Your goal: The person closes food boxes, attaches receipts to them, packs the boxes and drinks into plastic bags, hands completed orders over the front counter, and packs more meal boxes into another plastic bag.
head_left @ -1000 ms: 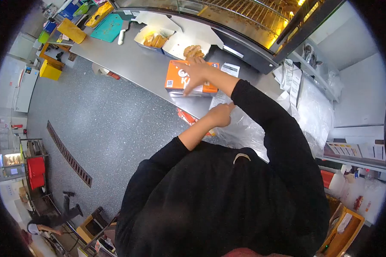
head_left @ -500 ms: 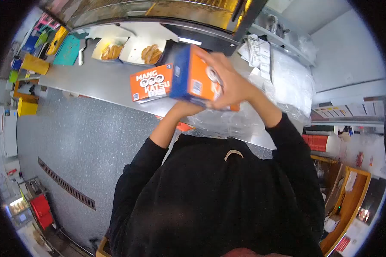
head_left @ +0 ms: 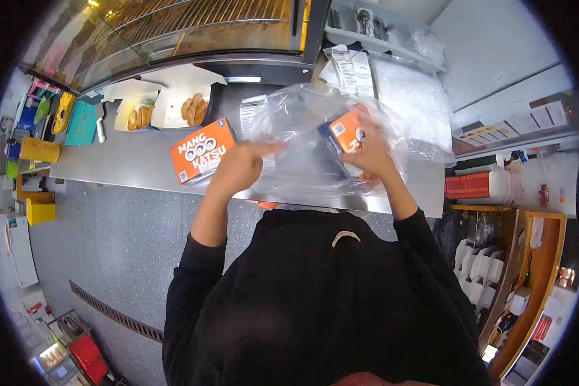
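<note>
A blue and orange carton (head_left: 350, 128) is in my right hand (head_left: 373, 156), tilted, among the folds of a clear plastic bag (head_left: 289, 112). The fingers lie over the carton's near side. My left hand (head_left: 241, 166) is at the bag's left edge with its index finger stretched out to the right over the plastic; its other fingers are partly hidden. Just left of that hand, a closed orange carton (head_left: 196, 149) with MANG KATSU lettering sits on the steel counter (head_left: 109, 157).
Two opened cartons with fried food (head_left: 193, 109) (head_left: 139, 117) stand behind, below a glass-fronted cabinet (head_left: 193, 38). A knife (head_left: 100, 128) lies beside a teal board (head_left: 82, 122). Receipts (head_left: 350, 71) and stacked clear bags (head_left: 408, 103) are at the back right.
The carton in my right hand has moved right and down into the bag's folds. My left hand has come off that carton and shifted left to the bag. The bag has spread open.
</note>
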Demonstrator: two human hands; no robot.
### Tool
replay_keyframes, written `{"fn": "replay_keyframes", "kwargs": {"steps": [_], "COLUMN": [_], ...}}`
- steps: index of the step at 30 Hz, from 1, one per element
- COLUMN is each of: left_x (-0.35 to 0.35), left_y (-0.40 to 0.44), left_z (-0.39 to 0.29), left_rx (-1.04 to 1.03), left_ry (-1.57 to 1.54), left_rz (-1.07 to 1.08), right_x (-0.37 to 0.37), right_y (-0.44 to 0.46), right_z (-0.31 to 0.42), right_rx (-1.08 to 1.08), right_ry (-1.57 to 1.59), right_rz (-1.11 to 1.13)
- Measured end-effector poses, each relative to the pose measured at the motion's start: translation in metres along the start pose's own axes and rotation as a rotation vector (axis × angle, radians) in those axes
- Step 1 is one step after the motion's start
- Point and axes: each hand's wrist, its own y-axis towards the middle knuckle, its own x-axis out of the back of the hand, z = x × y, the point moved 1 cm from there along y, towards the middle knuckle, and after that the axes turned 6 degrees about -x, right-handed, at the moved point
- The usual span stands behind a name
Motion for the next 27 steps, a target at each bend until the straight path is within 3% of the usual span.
{"fn": "replay_keyframes", "kwargs": {"steps": [2,4,5,8,9,12,15,19,21,24,27], "left_x": [-0.021,-0.041,-0.046,-0.037,-0.034,-0.014,0.001,-0.017,-0.024,-0.029,-0.021], "left_y": [-0.002,0.003,0.005,0.01,0.01,0.004,-0.006,-0.004,0.003,0.005,-0.003], "left_z": [0.006,0.0,-0.004,-0.013,-0.012,-0.006,-0.017,-0.016,-0.016,-0.018,-0.021], "left_rx": [-0.025,0.218,0.343,0.374,0.39,0.424,0.396,0.255,0.277,0.328,0.38], "left_ry": [0.231,0.255,0.267,0.302,0.333,0.399,0.42,0.438,0.371,0.315,0.268], "left_rz": [0.158,0.098,0.068,-0.162,-0.181,-0.185,-0.084,-0.068,-0.016,0.04,0.145], "right_x": [-0.002,0.003,0.032,0.005,0.005,0.009,-0.002,-0.014,-0.015,-0.027,-0.05], "right_y": [0.003,0.006,0.009,0.004,0.003,-0.011,-0.013,-0.016,-0.019,-0.014,-0.016], "right_z": [-0.012,-0.003,0.03,0.016,0.013,0.024,0.01,0.018,0.034,0.034,0.014], "right_rx": [-0.51,-0.741,-0.736,-0.879,-0.889,-0.74,-0.739,-0.688,-0.656,-0.749,-0.539], "right_ry": [0.391,0.438,0.561,0.125,0.106,0.14,0.152,-0.088,-0.218,-0.203,-0.215], "right_rz": [0.279,0.243,0.391,0.352,0.467,0.243,0.345,0.327,0.275,0.362,0.07]}}
